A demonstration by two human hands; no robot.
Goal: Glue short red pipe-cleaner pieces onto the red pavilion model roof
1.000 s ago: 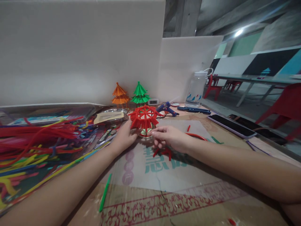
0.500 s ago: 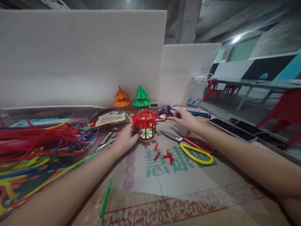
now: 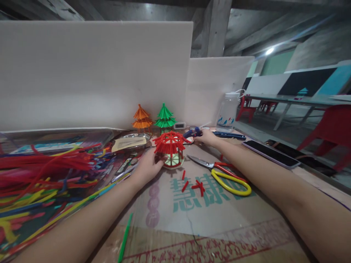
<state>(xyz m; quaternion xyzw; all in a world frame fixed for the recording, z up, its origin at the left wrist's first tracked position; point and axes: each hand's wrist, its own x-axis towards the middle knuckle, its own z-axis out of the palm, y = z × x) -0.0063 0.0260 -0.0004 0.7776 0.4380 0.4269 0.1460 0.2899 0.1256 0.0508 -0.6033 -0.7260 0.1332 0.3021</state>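
Note:
My left hand (image 3: 149, 166) is closed around the left side of a small red pavilion model (image 3: 170, 144), which stands upright on its pale base. The model has a ring of red roof strips on thin posts. Farther back, my right hand (image 3: 206, 138) has its fingers closed at the handle of a blue glue gun (image 3: 192, 132); the fingertips are partly hidden. Scissors (image 3: 231, 182) with one red and one yellow handle lie below my right forearm. Several short red strip pieces (image 3: 201, 187) are scattered in front of the model.
Behind stand an orange pagoda model (image 3: 142, 120) and a green one (image 3: 164, 118). Many coloured strips (image 3: 49, 164) are heaped at left. A metal dish (image 3: 134, 138), clear bottle (image 3: 227, 113), phone (image 3: 270, 154) and green stick (image 3: 125, 237) lie around. White boards (image 3: 95, 73) wall the back.
My right hand has moved left and closed at the glue gun's handle. My left hand stays on the red model. The whole view has shifted slightly.

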